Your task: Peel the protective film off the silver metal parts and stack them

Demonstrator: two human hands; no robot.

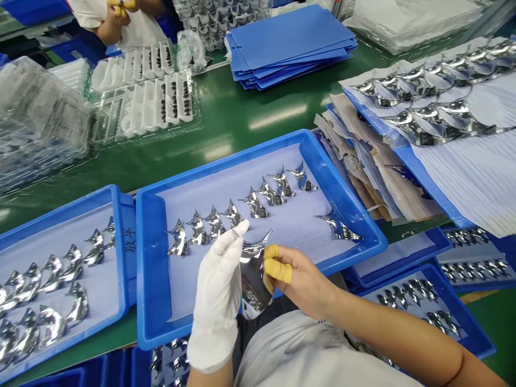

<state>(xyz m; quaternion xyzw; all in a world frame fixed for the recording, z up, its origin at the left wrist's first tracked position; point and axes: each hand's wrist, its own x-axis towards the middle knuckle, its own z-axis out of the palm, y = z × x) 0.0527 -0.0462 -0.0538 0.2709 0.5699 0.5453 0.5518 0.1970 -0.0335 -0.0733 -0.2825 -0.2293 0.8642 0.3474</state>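
My left hand [220,293], in a white glove, grips the left side of a shiny curved chrome part [255,274] with a pointed top corner. My right hand [296,271], with yellow finger cots on some fingers, pinches the same part from the right. Both hands hold it over the near edge of a blue tray [258,150]. Inside that tray, several similar chrome pieces [253,204] stand in a slanting row on a white liner. One more chrome piece [341,228] lies apart at the tray's right side.
To the left is another blue tray [121,258] of chrome parts. A stack of blue sheets [290,43] lies at the back, with clear plastic trays [149,102] to its left. Layered paper and boards [374,161] sit on the right. A co-worker's yellow-tipped hands [121,8] show at top left.
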